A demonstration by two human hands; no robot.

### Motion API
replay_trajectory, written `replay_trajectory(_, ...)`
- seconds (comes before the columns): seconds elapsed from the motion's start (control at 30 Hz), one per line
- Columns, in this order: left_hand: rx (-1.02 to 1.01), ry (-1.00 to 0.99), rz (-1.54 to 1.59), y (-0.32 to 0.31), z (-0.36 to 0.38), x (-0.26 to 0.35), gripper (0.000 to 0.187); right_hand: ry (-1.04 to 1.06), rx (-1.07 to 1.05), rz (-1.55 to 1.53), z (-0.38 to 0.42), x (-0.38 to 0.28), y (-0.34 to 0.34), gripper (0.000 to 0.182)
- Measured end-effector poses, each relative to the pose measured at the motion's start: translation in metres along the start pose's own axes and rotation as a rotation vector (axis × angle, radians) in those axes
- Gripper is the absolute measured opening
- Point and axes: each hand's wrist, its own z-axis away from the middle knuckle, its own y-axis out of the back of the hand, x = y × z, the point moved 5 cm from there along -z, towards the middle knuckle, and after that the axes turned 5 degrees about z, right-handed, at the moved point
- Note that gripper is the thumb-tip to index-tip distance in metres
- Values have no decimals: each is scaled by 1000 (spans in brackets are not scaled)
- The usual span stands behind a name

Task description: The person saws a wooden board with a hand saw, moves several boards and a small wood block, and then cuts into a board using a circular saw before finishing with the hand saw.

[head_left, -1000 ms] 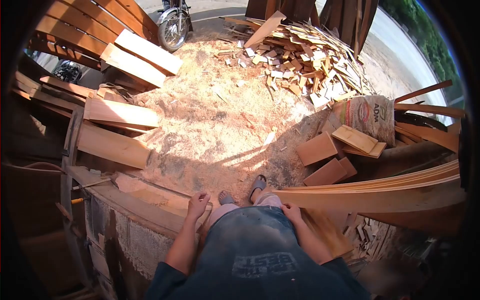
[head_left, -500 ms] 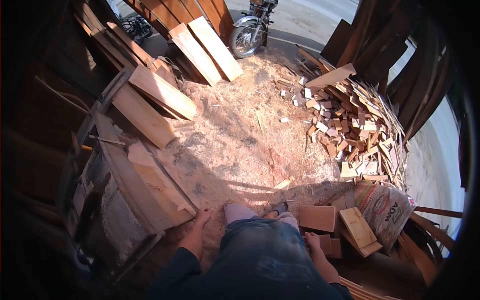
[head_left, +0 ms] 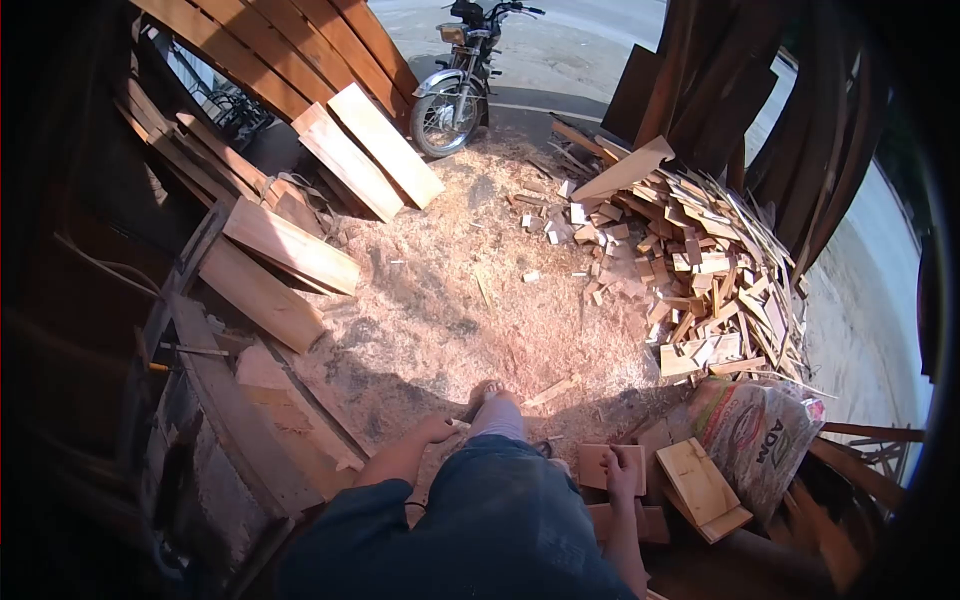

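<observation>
My left hand (head_left: 437,430) hangs beside my left leg with its fingers curled. A small pale thing shows at its fingertips, too small to name. My right hand (head_left: 622,472) is loosely closed, with nothing visible in it, and overlaps a reddish-brown board (head_left: 592,478) low on my right. Just right of that hand lies a yellowish plank (head_left: 695,475) on top of other wood. A bare foot in a sandal (head_left: 490,390) is stepping forward on the sawdust.
To the left stands a wooden workbench (head_left: 225,400), with planks (head_left: 262,298) leaning beyond it. A big heap of wood offcuts (head_left: 700,270) lies on the right, near a printed sack (head_left: 755,425). Ahead, a motorcycle (head_left: 450,105) is parked beside leaning boards (head_left: 365,150). Sawdust covers the floor (head_left: 440,300).
I have stepped forward, and the view has shifted, with more of the motorcycle showing. My left hand has swung away from the bench edge; my right hand has risen in front of the reddish-brown board.
</observation>
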Motion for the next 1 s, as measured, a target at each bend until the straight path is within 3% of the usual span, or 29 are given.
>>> replay_trajectory(0.03, 204, -57, 205, 44, -14, 40, 48, -228, -11, -74, 17, 27, -3, 31)
replay_trajectory(0.1, 375, -189, 553, 127, -11, 132, 43, -517, -81, 305, 38, 109, -3, 33)
replay_trajectory(0.13, 421, -215, 720, 153, -12, 162, 39, -611, -166, 389, 54, 106, -5, 35)
replay_trajectory(0.17, 459, -377, 660, 167, -36, 170, 40, -539, -281, 545, 55, 124, -11, 34)
replay_trajectory(0.23, 468, -475, 646, 196, -19, 204, 40, -465, -264, 478, 4, 83, -34, 34)
replay_trajectory(0.27, 336, -402, 693, 201, -15, 207, 40, -430, -252, 436, -20, 66, -49, 34)
replay_trajectory(0.37, 267, -413, 497, 183, -58, 152, 41, -372, -195, 282, -60, 5, -96, 33)
replay_trajectory(0.4, 239, -309, 444, 181, -69, 125, 43, -366, -164, 239, -70, -11, -98, 33)
replay_trajectory(0.43, 197, -204, 392, 175, -73, 97, 45, -387, -140, 539, -114, -4, -101, 29)
replay_trajectory(0.47, 158, -90, 334, 170, -79, 67, 46, -587, 17, 458, -130, -22, -106, 26)
replay_trajectory(0.53, 76, 126, 232, 169, -80, 17, 46, -477, -5, 103, -182, -10, -117, 30)
replay_trajectory(0.6, 44, 234, 193, 175, -94, -12, 44, -389, -84, 50, -194, -83, -121, 30)
replay_trajectory(0.63, 48, 249, 191, 176, -101, -19, 43, -398, -99, 108, -203, -86, -116, 31)
replay_trajectory(0.7, 165, 231, 313, 194, -115, -7, 41, -402, -142, 221, -233, -89, -110, 34)
replay_trajectory(0.8, 394, 175, 491, 244, -127, 59, 42, -182, -248, 440, -303, -55, -91, 35)
replay_trajectory(0.9, 555, 208, 622, 253, -150, 99, 42, -251, -291, 610, -357, -104, -64, 36)
replay_trajectory(1.0, 586, 225, 633, 270, -170, 140, 41, -296, -316, 354, -426, -108, -17, 35)
